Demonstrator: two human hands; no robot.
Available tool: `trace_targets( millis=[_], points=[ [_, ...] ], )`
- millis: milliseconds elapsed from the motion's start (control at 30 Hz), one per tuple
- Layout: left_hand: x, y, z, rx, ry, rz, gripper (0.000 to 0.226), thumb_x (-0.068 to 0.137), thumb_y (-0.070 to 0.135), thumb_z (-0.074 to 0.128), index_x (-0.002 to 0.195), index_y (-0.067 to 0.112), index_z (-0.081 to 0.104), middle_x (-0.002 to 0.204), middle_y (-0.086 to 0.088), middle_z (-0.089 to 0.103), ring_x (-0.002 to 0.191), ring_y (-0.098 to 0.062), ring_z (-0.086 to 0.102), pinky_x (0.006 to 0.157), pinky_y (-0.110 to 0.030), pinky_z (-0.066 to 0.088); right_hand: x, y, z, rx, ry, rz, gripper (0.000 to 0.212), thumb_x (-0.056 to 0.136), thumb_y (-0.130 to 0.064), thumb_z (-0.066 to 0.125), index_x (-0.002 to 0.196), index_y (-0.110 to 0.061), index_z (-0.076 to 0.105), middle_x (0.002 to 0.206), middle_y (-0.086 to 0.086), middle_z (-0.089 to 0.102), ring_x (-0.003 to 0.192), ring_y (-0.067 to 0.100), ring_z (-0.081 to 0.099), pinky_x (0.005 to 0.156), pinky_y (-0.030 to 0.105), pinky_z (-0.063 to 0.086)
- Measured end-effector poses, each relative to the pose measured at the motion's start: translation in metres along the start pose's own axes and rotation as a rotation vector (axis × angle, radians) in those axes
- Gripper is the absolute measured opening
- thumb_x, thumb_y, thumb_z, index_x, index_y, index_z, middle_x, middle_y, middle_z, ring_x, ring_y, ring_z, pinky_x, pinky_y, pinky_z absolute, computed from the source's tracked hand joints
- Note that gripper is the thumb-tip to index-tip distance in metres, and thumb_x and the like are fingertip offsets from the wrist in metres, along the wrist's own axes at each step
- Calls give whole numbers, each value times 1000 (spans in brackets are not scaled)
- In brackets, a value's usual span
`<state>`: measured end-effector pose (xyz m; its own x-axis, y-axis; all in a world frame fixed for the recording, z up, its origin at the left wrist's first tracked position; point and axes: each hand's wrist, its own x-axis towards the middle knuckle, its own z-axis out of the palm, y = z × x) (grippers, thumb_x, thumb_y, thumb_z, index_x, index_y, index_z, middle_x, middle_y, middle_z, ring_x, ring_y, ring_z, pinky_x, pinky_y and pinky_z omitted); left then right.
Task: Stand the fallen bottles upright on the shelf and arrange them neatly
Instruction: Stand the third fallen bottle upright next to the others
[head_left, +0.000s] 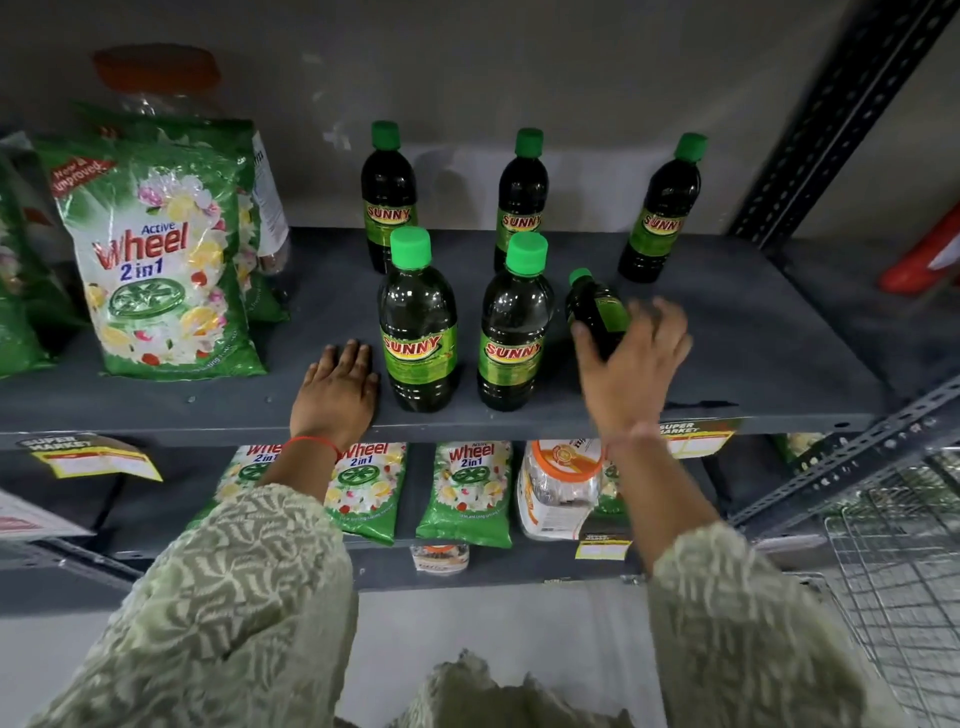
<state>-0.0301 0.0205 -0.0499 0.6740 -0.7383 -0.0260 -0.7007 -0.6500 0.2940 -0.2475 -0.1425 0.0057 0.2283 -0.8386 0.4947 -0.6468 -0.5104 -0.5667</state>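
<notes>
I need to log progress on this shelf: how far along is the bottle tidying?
Five Sunny bottles already stand upright: three along the back, two in front. The right hand grips the sixth bottle, which is tilted. The left hand rests flat on the shelf. Left to do: stand that bottle at front right, completing the second row.

L: my left hand (336, 391) lies flat, palm down, fingers together, forearm reaching forward | R: my right hand (631, 358) is raised, fingers curled in a grasp, blurred, wrist bent
</notes>
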Motion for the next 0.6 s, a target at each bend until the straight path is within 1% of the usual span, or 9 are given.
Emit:
trace_targets(
  millis=[33, 100, 133, 167, 233, 333, 400, 500, 600],
  points=[
    [1, -1, -1, -2, 10, 2, 50, 98, 27, 24, 145, 12, 17, 157, -6, 16, 146, -27, 9, 119, -40, 10, 25, 6, 4, -94, -129, 76, 75, 74, -52, 64, 121, 3, 45, 132, 23, 41, 119, 40, 39, 101, 38, 26],
    [1, 0, -1, 2, 9, 2, 50, 97, 26, 24, 145, 12, 17, 157, -6, 16, 146, -27, 9, 119, -41, 10, 61, 17, 13, -174, -490, 301, 95, 60, -63, 69, 126, 0, 42, 128, 18, 50, 118, 37, 46, 99, 40, 38],
    [1, 0, 0, 4, 7, 2, 50, 97, 27, 24, 145, 13, 17, 157, -6, 16, 146, -27, 9, 120, -41, 10, 68, 21, 17, -127, -611, 400, 100, 51, -64, 72, 127, -4, 44, 124, 14, 57, 113, 34, 53, 95, 39, 45],
    [1, 0, 1, 5, 5, 1, 50, 97, 27, 24, 145, 13, 16, 158, -5, 15, 146, -27, 8, 120, -41, 10, 69, 25, 21, -67, -641, 445, 100, 45, -61, 75, 125, -8, 48, 119, 11, 63, 107, 32, 59, 90, 38, 50],
    [1, -1, 1, -1, 8, -6, 50, 97, 27, 24, 145, 14, 16, 158, -5, 14, 146, -26, 8, 120, -40, 9, 64, 27, 29, 7, -568, 436, 87, 48, -53, 77, 118, -6, 53, 112, 13, 67, 101, 32, 63, 83, 36, 53],
    [2, 0, 2, 2, 21, -8, 50, 97, 26, 25, 145, 14, 16, 158, -5, 15, 146, -25, 9, 120, -40, 10, 58, 27, 37, 180, -244, 313, 74, 63, -37, 78, 114, 7, 45, 115, 26, 57, 108, 40, 53, 91, 44, 45],
    [2, 0, 3, 2, 24, -14, 50, 97, 26, 25, 145, 14, 17, 157, -5, 15, 146, -25, 9, 120, -40, 10, 46, 28, 41, 284, -86, 193, 79, 67, -33, 78, 122, 7, 38, 121, 28, 51, 112, 40, 46, 96, 45, 39],
    [2, -1, 4, 5, 30, -22, 50, 97, 26, 26, 145, 15, 17, 157, -4, 15, 146, -24, 9, 120, -39, 10, 34, 34, 52, 335, -70, 178, 89, 69, -29, 78, 133, 8, 27, 132, 28, 41, 117, 43, 37, 103, 46, 30],
    [2, -1, 4, -2, 37, -24, 50, 97, 26, 26, 145, 15, 18, 157, -4, 15, 146, -23, 10, 120, -39, 10, 36, 39, 55, 362, -91, 212, 86, 68, -22, 78, 132, 9, 29, 129, 30, 41, 121, 44, 36, 106, 48, 31]
  ],
)
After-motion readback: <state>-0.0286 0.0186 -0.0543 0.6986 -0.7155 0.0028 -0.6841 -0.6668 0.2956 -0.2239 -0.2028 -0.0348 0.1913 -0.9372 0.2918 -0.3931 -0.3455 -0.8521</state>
